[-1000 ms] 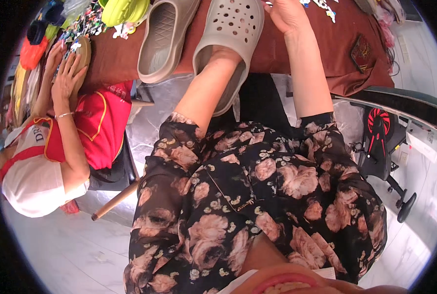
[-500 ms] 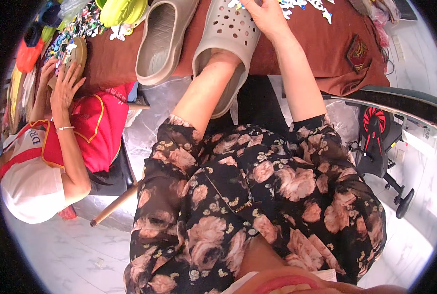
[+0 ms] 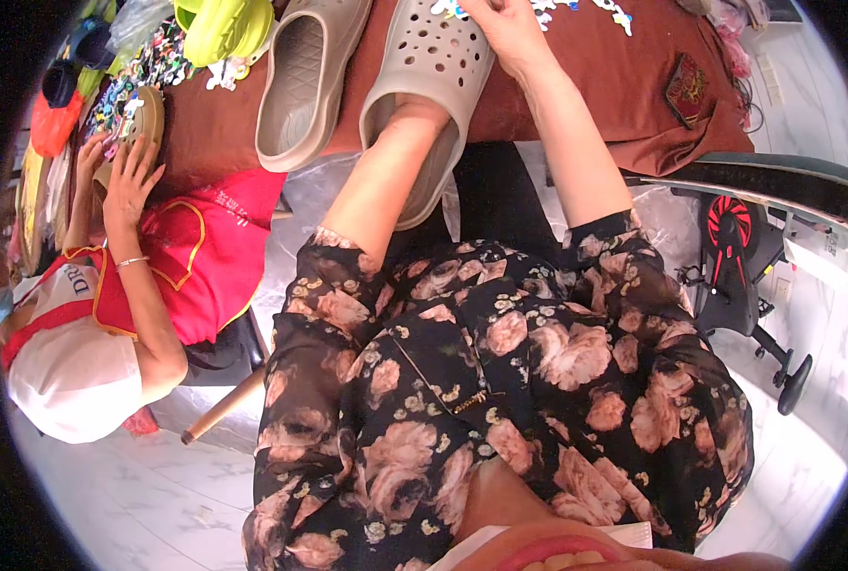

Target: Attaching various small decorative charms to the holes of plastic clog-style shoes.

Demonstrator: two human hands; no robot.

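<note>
I see through one fisheye view, worn on the head and aimed steeply down over my floral sleeves toward the brown-clothed table [image 3: 624,86] ahead. It sits close above my torso; edges bend at the dark rim. A co-worker's capped head [image 3: 72,376] shows at my left; floor fills the bottom.

— What sort of place is this?

— A small home workshop for decorating clogs, by the look of it. The landmark is the table with the brown cloth [image 3: 624,86].

— What shows that?

— On it lie grey clogs [image 3: 305,81] and loose little charms [image 3: 576,8]; at its left end, heaps of bright shoes [image 3: 219,24]. A co-worker [image 3: 138,276] sits left of it. Right of it stands an exercise bike [image 3: 738,257], on a pale marble floor [image 3: 110,495].
</note>
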